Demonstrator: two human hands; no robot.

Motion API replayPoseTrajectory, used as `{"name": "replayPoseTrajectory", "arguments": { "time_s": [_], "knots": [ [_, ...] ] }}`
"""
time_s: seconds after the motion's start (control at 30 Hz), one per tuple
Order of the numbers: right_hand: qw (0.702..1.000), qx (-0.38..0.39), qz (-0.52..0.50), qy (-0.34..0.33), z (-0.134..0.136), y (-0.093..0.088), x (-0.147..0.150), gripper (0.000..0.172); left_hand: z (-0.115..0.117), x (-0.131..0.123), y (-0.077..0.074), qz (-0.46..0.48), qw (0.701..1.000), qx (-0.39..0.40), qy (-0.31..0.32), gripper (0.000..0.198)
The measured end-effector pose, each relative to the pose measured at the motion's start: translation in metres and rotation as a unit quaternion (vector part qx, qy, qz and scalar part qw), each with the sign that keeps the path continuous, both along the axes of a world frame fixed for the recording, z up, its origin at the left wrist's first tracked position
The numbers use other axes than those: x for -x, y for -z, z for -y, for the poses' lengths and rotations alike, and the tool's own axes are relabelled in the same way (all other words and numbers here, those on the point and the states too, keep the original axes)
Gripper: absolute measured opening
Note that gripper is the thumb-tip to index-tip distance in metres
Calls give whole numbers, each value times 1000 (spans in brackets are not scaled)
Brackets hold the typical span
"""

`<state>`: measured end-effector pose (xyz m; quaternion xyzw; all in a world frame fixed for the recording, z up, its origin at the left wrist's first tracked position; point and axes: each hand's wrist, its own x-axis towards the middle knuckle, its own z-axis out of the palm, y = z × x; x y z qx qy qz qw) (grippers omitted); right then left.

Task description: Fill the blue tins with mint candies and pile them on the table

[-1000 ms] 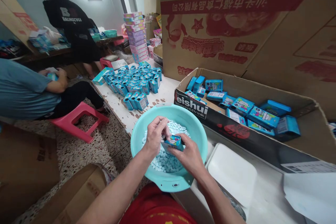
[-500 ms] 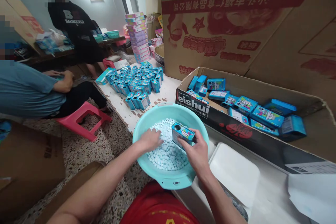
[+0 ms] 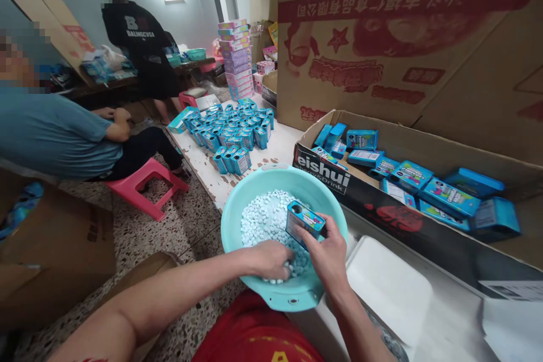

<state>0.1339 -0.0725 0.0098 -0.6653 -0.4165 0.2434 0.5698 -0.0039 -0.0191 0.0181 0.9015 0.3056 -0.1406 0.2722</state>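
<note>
A light-green plastic basin [image 3: 237, 195] holds a heap of small pale-blue candies [image 3: 263, 215]. My left hand [image 3: 271, 260] is down in them near the basin's front wall, fingers curled in among the candies; the fingertips are partly hidden. Over the right side of the basin, my right hand [image 3: 328, 251] grips a small blue candy box [image 3: 303, 222] between thumb and fingers. The box is slightly tilted, and a round dark hole shows in its top.
Many similar blue boxes [image 3: 233, 124] stand on the worn white table [image 3: 203, 172]. More lie in an open carton [image 3: 322, 184] at the right, near a white lid [image 3: 390, 285]. A seated person [image 3: 55, 130] is on a red stool [image 3: 148, 181]; another person [image 3: 139, 51] stands behind.
My left hand has moved right and toward me through the candies, and its fingers have curled in. The box stays in my right hand over the basin. The whole view has shifted slightly.
</note>
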Motion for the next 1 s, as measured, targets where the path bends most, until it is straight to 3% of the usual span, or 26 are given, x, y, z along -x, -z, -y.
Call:
{"name": "replayPoseTrajectory", "arguments": {
  "time_s": [0.1,0.2,0.27,0.33,0.43,0.53,0.63,0.9,1.0],
  "knots": [
    [1000,4,-13,1,0,-2,1,43,-10,8,4,102,989,-21,-107,8],
    [1000,2,-14,1,-2,-4,2,43,-23,18,-2,237,937,58,-249,5],
    [1000,6,-9,-7,-4,-5,2,41,-29,23,-12,302,866,177,-357,10],
    [1000,10,9,-26,-6,-6,3,36,-33,24,-24,367,772,293,-429,21],
    [996,14,54,-71,-9,-6,4,27,-35,16,-39,496,639,383,-446,30],
    [988,19,94,-121,-9,-5,6,25,-34,1,-45,603,551,369,-444,28],
    [981,13,122,-147,-8,-2,7,22,-31,-12,-45,655,529,310,-442,26],
    [977,-2,130,-166,-9,-2,7,18,-27,-19,-43,672,540,247,-442,27],
    [973,-5,134,-186,-10,-2,7,18,-26,-19,-42,660,560,249,-435,28]
  ]
}}
